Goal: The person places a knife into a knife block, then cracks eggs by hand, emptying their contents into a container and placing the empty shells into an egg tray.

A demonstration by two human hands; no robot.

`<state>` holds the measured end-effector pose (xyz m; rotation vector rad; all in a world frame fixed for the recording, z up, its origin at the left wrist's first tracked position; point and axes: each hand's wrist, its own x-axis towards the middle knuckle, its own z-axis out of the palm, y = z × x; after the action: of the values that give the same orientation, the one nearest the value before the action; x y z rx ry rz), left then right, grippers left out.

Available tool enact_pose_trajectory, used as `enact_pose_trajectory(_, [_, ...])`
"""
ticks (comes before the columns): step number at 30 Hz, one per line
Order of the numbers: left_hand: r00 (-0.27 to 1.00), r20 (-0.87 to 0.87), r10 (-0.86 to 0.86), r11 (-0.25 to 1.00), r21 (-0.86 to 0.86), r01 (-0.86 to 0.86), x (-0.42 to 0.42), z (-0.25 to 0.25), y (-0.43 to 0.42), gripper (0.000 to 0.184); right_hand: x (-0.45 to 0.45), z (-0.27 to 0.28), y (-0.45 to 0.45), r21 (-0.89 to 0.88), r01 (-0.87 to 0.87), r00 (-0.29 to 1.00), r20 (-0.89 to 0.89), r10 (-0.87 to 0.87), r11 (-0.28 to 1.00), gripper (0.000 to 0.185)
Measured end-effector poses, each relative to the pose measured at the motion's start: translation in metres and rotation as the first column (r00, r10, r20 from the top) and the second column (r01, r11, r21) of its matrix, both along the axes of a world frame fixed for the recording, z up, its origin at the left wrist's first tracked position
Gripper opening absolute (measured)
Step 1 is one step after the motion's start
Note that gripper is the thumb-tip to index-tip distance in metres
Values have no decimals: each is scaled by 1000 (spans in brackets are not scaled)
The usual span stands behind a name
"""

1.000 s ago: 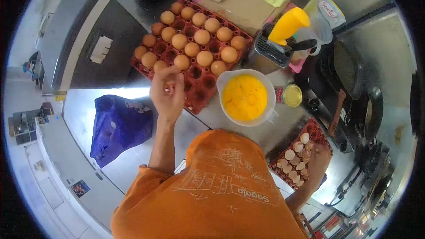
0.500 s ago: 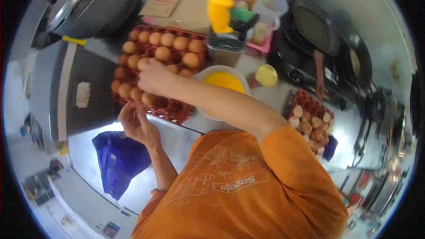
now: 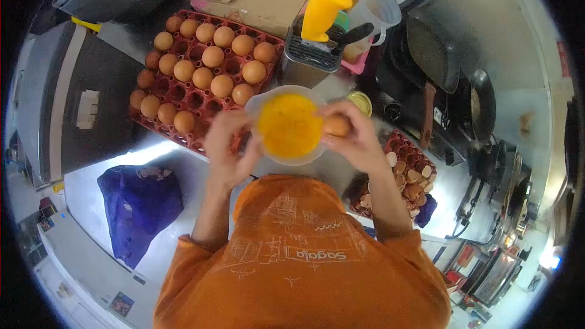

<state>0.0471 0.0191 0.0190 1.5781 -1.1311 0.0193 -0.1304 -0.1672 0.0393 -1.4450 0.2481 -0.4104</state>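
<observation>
A whole brown egg [image 3: 337, 125] is in the fingers of my right hand [image 3: 361, 140], at the right rim of a pale bowl [image 3: 292, 161]. Yellow beaten-looking egg [image 3: 290, 125] fills much of the bowl. My left hand [image 3: 226, 149] is at the bowl's left side, blurred, thumb and fingers apart; whether it touches the rim I cannot tell. Behind it lies a red egg tray [image 3: 177, 91] with many brown eggs and several bare cups. Near my right forearm, a smaller red tray [image 3: 411, 146] holds cracked eggshells [image 3: 414, 186].
A yellow-handled tool [image 3: 326, 9] stands in a dark slotted holder [image 3: 311, 55] behind the bowl. A lidded jar [image 3: 359, 103] is close to my right hand. Pans [image 3: 432, 49] sit on the stove at right. A purple cloth [image 3: 137, 213] lies at left.
My right hand has come from the large egg tray to the bowl's right side, bringing an egg. My left hand has moved from the tray's front edge to the bowl's left side.
</observation>
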Motion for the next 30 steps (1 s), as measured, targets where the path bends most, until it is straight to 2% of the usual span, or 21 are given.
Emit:
enact_pose_trajectory(1, [997, -24, -72, 995, 74, 73, -6, 3, -12, 25, -15, -1, 3, -189, 84, 976, -183, -119, 978, 38])
enact_pose_trajectory(2, [998, -24, -64, 996, 62, 65, -10, 2, -22, 25, -25, -3, 5, -387, 128, 907, -326, -265, 913, 39])
enact_pose_trajectory(3, [991, 41, -131, 981, 148, 123, -14, -1, -32, 26, -30, -5, 8, -398, 121, 910, -321, -261, 909, 39])
enact_pose_trajectory(4, [974, 103, -202, 956, 237, 173, -15, -3, -39, 27, -31, -8, 12, -604, 66, 918, -276, -286, 794, 37])
enact_pose_trajectory(5, [974, 110, -196, 959, 229, 167, -17, -5, -42, 27, -32, -12, 16, -773, 17, 927, -226, -300, 634, 36])
enact_pose_trajectory(6, [974, 112, -197, 943, 294, 157, -19, -8, -44, 29, -33, -20, 20, -805, -6, 935, -214, -282, 593, 37])
enact_pose_trajectory(7, [974, 114, -198, 922, 359, 146, -20, -9, -45, 30, -34, -25, 22, -809, -3, 937, -207, -280, 588, 37])
enact_pose_trajectory(9, [972, 146, -184, 926, 358, 122, -18, -10, -47, 30, -34, -29, 26, -877, -24, 925, -201, -321, 480, 38])
enact_pose_trajectory(10, [971, 169, -171, 928, 359, 101, -17, -11, -47, 30, -34, -32, 27, -878, -24, 928, -198, -316, 478, 38])
enact_pose_trajectory(12, [973, 167, -159, 927, 363, 89, -20, -13, -46, 30, -33, -34, 30, -916, 52, 937, -93, -337, 397, 40])
enact_pose_trajectory(16, [971, 184, -153, 929, 361, 78, -20, -11, -48, 29, -28, -27, 30, -907, -13, 921, -175, -349, 421, 41])
enact_pose_trajectory(18, [972, 183, -147, 931, 358, 73, -20, -13, -48, 30, -29, -27, 32, -923, 137, 929, -7, -371, 360, 41])
enact_pose_trajectory(19, [973, 179, -143, 932, 354, 72, -20, -13, -47, 30, -29, -30, 32, -923, 140, 929, -3, -370, 359, 41])
enact_pose_trajectory(21, [973, 177, -150, 930, 359, 78, -21, -11, -46, 31, -29, -36, 32, -905, 29, 912, -150, -382, 425, 41])
enact_pose_trajectory(25, [979, 144, -146, 947, 308, 96, -19, -12, -44, 34, -19, -25, 34, -895, 174, 922, 1, -388, 411, 43])
enact_pose_trajectory(26, [978, 147, -145, 947, 306, 94, -18, -11, -42, 34, -15, -23, 34, -856, 204, 918, -1, -397, 475, 45])
enact_pose_trajectory(27, [979, 65, -192, 952, 255, 169, -17, -9, -40, 35, -12, -19, 34, -811, 234, 913, -5, -408, 536, 48])
enact_pose_trajectory(28, [970, -14, -242, 950, 198, 240, -17, -7, -38, 37, -9, -12, 31, -812, 238, 912, -2, -410, 533, 48])
enact_pose_trajectory(30, [958, -11, -287, 943, 175, 284, -18, 4, -35, 41, -1, 6, 26, -757, 164, 932, -91, -351, 632, 52])
